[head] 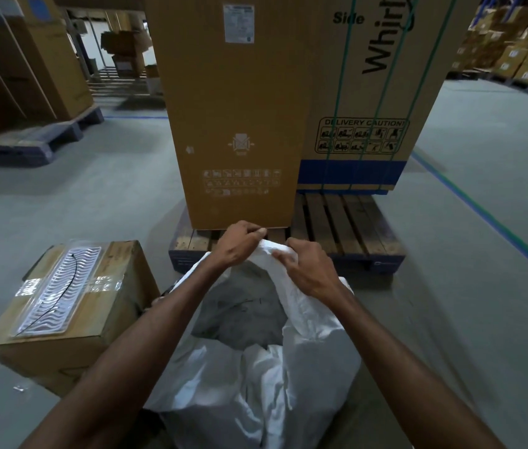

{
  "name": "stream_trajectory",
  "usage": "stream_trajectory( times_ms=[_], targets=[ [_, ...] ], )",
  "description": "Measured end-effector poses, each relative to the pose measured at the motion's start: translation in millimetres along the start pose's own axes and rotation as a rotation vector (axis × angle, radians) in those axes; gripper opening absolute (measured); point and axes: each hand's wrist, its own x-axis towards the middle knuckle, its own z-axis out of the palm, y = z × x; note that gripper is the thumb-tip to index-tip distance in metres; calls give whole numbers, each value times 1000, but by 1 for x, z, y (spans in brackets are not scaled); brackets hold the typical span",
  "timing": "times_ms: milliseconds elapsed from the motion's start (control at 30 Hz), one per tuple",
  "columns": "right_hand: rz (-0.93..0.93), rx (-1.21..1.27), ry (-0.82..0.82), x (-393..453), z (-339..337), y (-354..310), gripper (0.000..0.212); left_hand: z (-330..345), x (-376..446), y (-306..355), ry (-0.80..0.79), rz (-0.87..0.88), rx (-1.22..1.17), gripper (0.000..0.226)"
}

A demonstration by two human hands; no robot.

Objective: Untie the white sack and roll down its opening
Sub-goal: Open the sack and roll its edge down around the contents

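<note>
Both hands hold the far rim of the white sack (304, 361). The left hand (240, 243) has its fingers curled tight around a bunch of the white cloth at the top edge. The right hand (308, 270) sits just beside it, and its fingers and thumb pinch the same edge. The two hands are close but do not touch. Both bare arms reach out from the bottom of the view.

The sack stands on the grey floor (78, 202), right in front of the person. Its mouth is open and pulled up at the far side. Inside it looks grey and dark, and what is in there cannot be told.

To the left of the sack, just beside it, is a brown box (116, 306). A clear plastic tray (58, 286) with wavy lines lies on top of the box.

Behind the sack is a wood pallet (346, 225). Two tall brown cartons (240, 108) stand on it side by side. The right one has green straps (337, 102) and a blue band low down.

More boxes are stacked far off on both sides.
</note>
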Motion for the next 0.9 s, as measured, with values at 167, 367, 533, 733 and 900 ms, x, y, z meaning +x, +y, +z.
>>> stream_trajectory(
  times_ms=[167, 367, 533, 733, 900],
  targets=[
    [230, 590, -204, 12, -5, 12, 54, 4, -12, -5, -267, 156, -26, 40],
    [245, 167, -68, 1, 6, 8, 56, 17, 3, -2, 8, 58, 108, 46],
    [218, 236, 21, 0, 8, 14, 44, 6, 3, -3, -210, 125, 32, 40],
    [399, 641, -263, 8, -11, 9, 56, 14, 5, 8, -142, 223, 138, 42],
    [228, -63, -30, -1, -4, 6, 49, 7, 16, 15, -73, 68, 108, 40]
  ],
)
